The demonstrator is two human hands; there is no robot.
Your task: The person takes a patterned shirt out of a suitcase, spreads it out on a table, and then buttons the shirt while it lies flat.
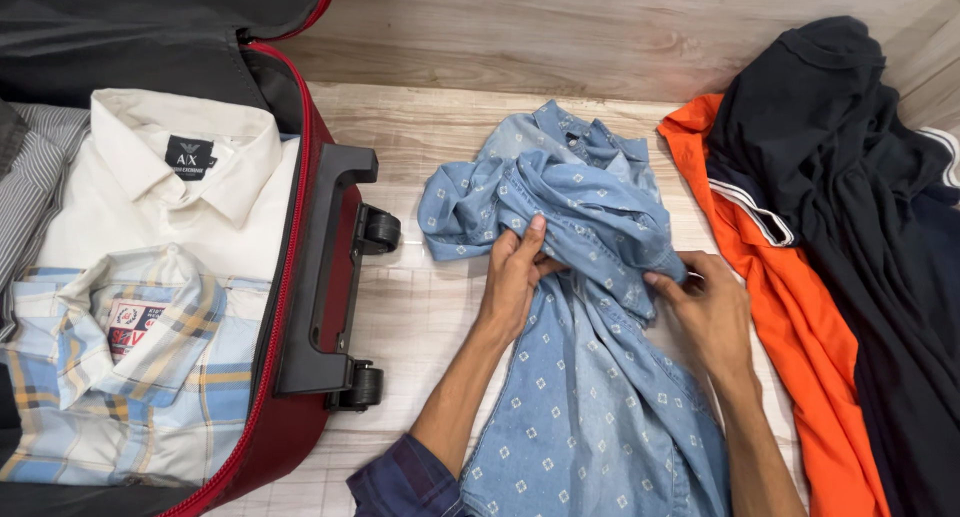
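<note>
Both hands on the denim shirt (575,307), floor centre: left hand (515,277) pinches a bunched fold, right hand (705,307) grips the edge at 3 o'clock. Mid-straightening, I'd say; needs spreading flat. Suitcase (300,267) open at 9 o'clock

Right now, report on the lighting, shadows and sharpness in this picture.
Head view: soft, even light and no glare on the wooden floor; only faint shadows under the blue shirt and beside the suitcase; left hand and right hand sharp, no motion blur; black garment too dark for fold detail.

Crumpled blue patterned shirt (590,377); on floor.
</note>
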